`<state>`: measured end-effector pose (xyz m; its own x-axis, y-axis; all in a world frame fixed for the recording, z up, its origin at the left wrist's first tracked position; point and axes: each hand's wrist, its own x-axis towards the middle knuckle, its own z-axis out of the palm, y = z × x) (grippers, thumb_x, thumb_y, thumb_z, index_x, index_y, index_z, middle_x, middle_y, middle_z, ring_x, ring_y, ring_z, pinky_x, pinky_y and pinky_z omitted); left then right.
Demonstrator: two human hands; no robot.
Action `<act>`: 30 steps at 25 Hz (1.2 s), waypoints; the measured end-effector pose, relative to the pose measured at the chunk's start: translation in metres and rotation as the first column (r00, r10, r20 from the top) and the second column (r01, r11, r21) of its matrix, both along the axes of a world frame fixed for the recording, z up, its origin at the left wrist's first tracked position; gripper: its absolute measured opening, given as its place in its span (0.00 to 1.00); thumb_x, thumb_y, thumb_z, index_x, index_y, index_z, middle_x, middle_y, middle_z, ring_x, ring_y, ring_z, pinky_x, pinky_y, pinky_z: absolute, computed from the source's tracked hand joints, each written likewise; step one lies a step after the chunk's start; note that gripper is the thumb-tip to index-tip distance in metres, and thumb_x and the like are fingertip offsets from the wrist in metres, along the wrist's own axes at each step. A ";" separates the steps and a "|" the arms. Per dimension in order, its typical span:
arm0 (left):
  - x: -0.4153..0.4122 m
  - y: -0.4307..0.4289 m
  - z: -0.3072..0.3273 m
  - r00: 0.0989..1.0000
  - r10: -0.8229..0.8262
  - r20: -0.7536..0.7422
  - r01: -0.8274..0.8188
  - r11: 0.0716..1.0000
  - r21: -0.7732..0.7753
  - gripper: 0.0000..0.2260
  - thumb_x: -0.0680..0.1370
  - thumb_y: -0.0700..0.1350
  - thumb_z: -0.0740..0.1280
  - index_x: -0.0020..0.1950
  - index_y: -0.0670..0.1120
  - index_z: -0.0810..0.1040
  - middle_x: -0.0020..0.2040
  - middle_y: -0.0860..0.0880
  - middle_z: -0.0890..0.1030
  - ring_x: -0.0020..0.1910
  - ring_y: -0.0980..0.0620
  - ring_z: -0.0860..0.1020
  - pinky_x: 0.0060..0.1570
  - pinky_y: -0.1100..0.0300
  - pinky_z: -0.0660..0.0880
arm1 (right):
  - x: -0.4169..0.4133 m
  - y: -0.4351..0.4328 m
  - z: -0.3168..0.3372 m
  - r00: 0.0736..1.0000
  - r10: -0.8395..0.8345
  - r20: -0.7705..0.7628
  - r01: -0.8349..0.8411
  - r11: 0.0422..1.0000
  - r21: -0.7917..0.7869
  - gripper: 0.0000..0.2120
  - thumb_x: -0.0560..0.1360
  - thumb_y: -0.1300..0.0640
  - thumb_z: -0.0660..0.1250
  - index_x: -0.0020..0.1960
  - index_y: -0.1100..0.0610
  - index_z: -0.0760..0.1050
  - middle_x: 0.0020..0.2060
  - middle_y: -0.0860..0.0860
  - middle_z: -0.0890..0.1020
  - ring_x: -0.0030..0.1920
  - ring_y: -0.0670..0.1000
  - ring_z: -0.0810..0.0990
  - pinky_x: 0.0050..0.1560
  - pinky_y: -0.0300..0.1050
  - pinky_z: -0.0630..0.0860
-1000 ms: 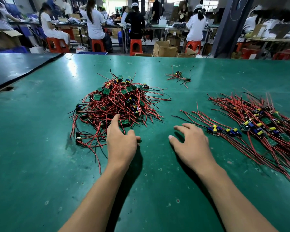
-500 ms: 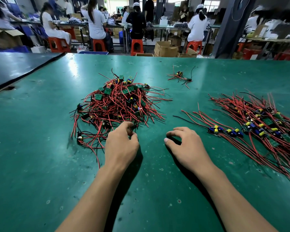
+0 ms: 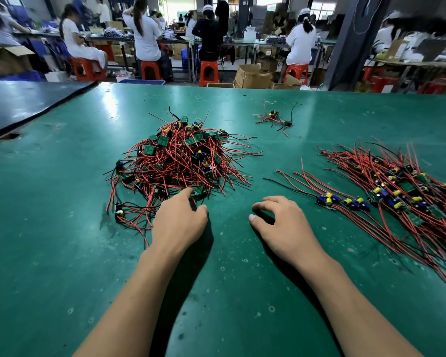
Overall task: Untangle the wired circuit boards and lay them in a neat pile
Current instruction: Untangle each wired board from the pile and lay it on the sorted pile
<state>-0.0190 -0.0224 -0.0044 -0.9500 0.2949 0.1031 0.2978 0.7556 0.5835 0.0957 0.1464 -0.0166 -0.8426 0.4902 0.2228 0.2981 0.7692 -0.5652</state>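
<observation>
A tangled heap of small green circuit boards with red and black wires (image 3: 180, 161) lies on the green table (image 3: 62, 240), left of centre. My left hand (image 3: 179, 222) reaches its near edge, index fingertip and thumb on either side of a green board (image 3: 199, 192); whether they grip it is unclear. My right hand (image 3: 283, 225) rests on the table with curled, parted fingers and holds nothing. To its right lies the laid-out pile of boards (image 3: 402, 191), wires running parallel, with two boards (image 3: 343, 200) at its near-left edge.
A small separate cluster of wired boards (image 3: 274, 118) sits farther back. A dark mat (image 3: 23, 106) borders the table at the far left. Beyond the far edge, several people sit on orange stools at other benches, among cardboard boxes.
My left hand's fingers curled in at the heap's edge, then the index finger stretched out to a green board. My right hand drew slightly left and curled its fingers.
</observation>
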 end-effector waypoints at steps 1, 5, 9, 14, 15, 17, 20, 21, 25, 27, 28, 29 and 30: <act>0.000 -0.001 0.000 1.000 -0.006 0.006 0.006 1.000 0.001 0.22 0.76 0.53 0.65 0.71 0.53 0.71 0.56 0.46 0.82 0.54 0.43 0.78 0.52 0.52 0.77 | 0.000 0.000 0.000 1.000 0.001 0.003 -0.001 1.000 0.003 0.15 0.76 0.48 0.70 0.61 0.51 0.82 0.63 0.48 0.78 0.66 0.52 0.71 0.67 0.43 0.64; 0.007 0.001 -0.001 0.996 -0.017 -0.088 0.015 1.000 -0.026 0.20 0.76 0.53 0.64 0.69 0.57 0.72 0.48 0.48 0.83 0.48 0.44 0.80 0.50 0.51 0.78 | 0.000 0.000 -0.001 1.000 0.003 0.000 -0.003 1.000 0.003 0.15 0.76 0.48 0.70 0.61 0.51 0.81 0.63 0.48 0.78 0.66 0.51 0.71 0.66 0.43 0.63; 0.004 0.002 -0.004 0.993 -0.012 -0.116 0.005 0.998 -0.067 0.28 0.77 0.53 0.63 0.76 0.56 0.61 0.50 0.44 0.82 0.50 0.41 0.79 0.51 0.49 0.77 | -0.001 0.000 -0.001 1.000 0.002 0.007 -0.002 1.000 0.009 0.15 0.76 0.48 0.70 0.61 0.51 0.81 0.63 0.48 0.77 0.66 0.51 0.71 0.66 0.43 0.63; 0.004 0.003 -0.007 0.987 -0.032 -0.158 0.021 0.997 -0.075 0.18 0.77 0.55 0.63 0.66 0.56 0.74 0.51 0.47 0.84 0.50 0.42 0.80 0.49 0.52 0.77 | 0.001 -0.001 -0.001 1.000 0.013 0.011 -0.013 1.000 0.008 0.15 0.76 0.48 0.70 0.61 0.51 0.81 0.63 0.48 0.77 0.66 0.52 0.71 0.65 0.42 0.63; 0.005 0.003 -0.008 0.982 -0.026 -0.185 0.014 0.998 -0.063 0.15 0.77 0.55 0.63 0.63 0.56 0.76 0.48 0.47 0.84 0.48 0.42 0.80 0.47 0.52 0.76 | 0.001 -0.001 -0.001 1.000 0.012 0.014 -0.012 1.000 0.007 0.15 0.76 0.48 0.70 0.61 0.51 0.81 0.63 0.48 0.77 0.66 0.51 0.71 0.65 0.42 0.63; 0.007 0.004 -0.011 0.974 -0.019 -0.226 0.012 1.000 -0.029 0.12 0.76 0.54 0.64 0.59 0.54 0.75 0.43 0.48 0.83 0.44 0.43 0.79 0.43 0.53 0.74 | 0.000 -0.001 -0.001 1.000 0.014 0.020 -0.014 1.000 0.006 0.15 0.76 0.48 0.70 0.61 0.50 0.81 0.63 0.48 0.77 0.66 0.52 0.71 0.66 0.43 0.63; 0.005 0.004 -0.012 0.976 -0.027 -0.218 0.021 0.999 -0.027 0.18 0.76 0.56 0.64 0.64 0.53 0.72 0.47 0.47 0.83 0.48 0.42 0.79 0.46 0.52 0.74 | -0.001 -0.002 0.000 0.999 0.016 0.032 -0.017 1.000 0.009 0.14 0.76 0.48 0.70 0.60 0.50 0.81 0.62 0.48 0.78 0.66 0.52 0.71 0.67 0.44 0.64; 0.005 0.004 -0.012 0.976 -0.036 -0.216 0.025 0.998 -0.053 0.20 0.76 0.58 0.64 0.66 0.54 0.72 0.50 0.47 0.83 0.51 0.42 0.80 0.49 0.52 0.75 | -0.001 -0.003 0.000 0.999 0.019 0.032 -0.019 1.000 0.012 0.14 0.76 0.48 0.70 0.60 0.50 0.81 0.62 0.48 0.78 0.66 0.52 0.71 0.67 0.44 0.64; 0.009 0.004 -0.009 0.975 -0.071 -0.211 0.058 0.996 -0.065 0.17 0.74 0.65 0.64 0.54 0.57 0.79 0.45 0.50 0.84 0.49 0.44 0.81 0.46 0.55 0.75 | 0.001 -0.004 0.004 0.999 0.010 0.031 -0.010 1.000 0.007 0.14 0.76 0.48 0.70 0.60 0.51 0.82 0.62 0.48 0.78 0.66 0.52 0.71 0.68 0.45 0.65; 0.015 0.002 -0.006 0.974 -0.105 -0.201 0.100 0.994 -0.034 0.16 0.72 0.66 0.66 0.49 0.56 0.80 0.41 0.51 0.83 0.45 0.47 0.80 0.43 0.57 0.75 | 0.001 -0.006 0.007 1.000 0.015 0.015 -0.015 1.000 0.000 0.13 0.76 0.49 0.71 0.59 0.51 0.82 0.60 0.47 0.79 0.64 0.51 0.72 0.67 0.43 0.66; 0.019 0.002 -0.005 0.972 -0.139 -0.191 0.142 0.990 0.002 0.15 0.71 0.65 0.68 0.47 0.55 0.80 0.39 0.52 0.82 0.43 0.49 0.80 0.41 0.58 0.74 | 0.001 -0.008 0.009 0.999 0.038 0.000 -0.038 0.998 -0.044 0.12 0.76 0.49 0.71 0.58 0.50 0.82 0.58 0.47 0.81 0.63 0.49 0.74 0.66 0.43 0.67; 0.023 0.003 -0.004 0.967 -0.182 -0.181 0.195 0.979 0.060 0.15 0.71 0.64 0.69 0.46 0.54 0.81 0.36 0.53 0.81 0.40 0.51 0.78 0.38 0.59 0.72 | 0.001 -0.010 0.012 0.998 0.064 -0.022 -0.066 0.988 -0.138 0.11 0.76 0.50 0.71 0.57 0.49 0.83 0.56 0.45 0.83 0.60 0.47 0.77 0.65 0.42 0.70; 0.028 0.005 -0.004 0.958 -0.226 -0.175 0.250 0.959 0.135 0.14 0.70 0.62 0.72 0.45 0.53 0.82 0.32 0.54 0.78 0.35 0.54 0.75 0.35 0.60 0.68 | 0.000 -0.013 0.015 0.995 0.082 -0.054 -0.094 0.962 -0.258 0.10 0.76 0.50 0.71 0.56 0.48 0.83 0.52 0.44 0.85 0.55 0.45 0.80 0.63 0.41 0.73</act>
<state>0.0095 -0.0171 -0.0081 -0.8223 0.4790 0.3071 0.5550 0.5559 0.6189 0.0961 0.1337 -0.0011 -0.8776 0.4602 0.1339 0.2073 0.6164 -0.7596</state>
